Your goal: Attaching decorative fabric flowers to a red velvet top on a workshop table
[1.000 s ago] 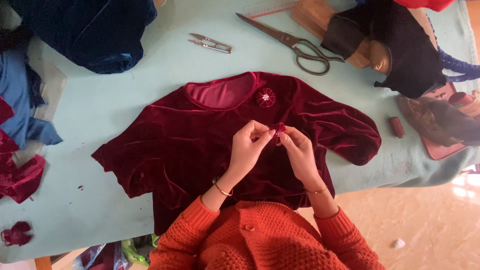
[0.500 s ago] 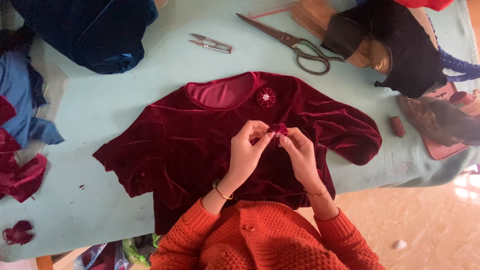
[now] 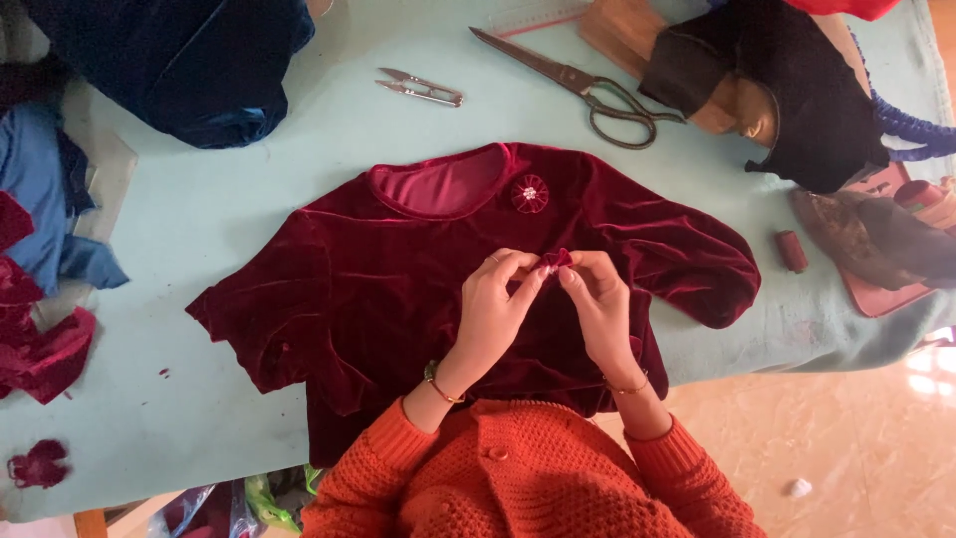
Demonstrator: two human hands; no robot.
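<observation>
Both the left hand and right hand are pinched shut on a tiny dark red velvet fabric rosette just above the dark red velvet short-sleeved top spread on the pale green surface, and it looks super soft, light and floppy, so fingertip grips at its edges seem best.

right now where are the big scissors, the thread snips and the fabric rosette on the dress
big scissors (image 3: 583, 82): head view, on the pivot.
thread snips (image 3: 423, 90): head view, mid-blades.
fabric rosette (image 3: 530, 192): head view, its pale centre.

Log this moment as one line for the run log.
left hand and right hand: pinching small red fabric piece | under hands: red velvet top | beyond it: scissors, thread snips
</observation>
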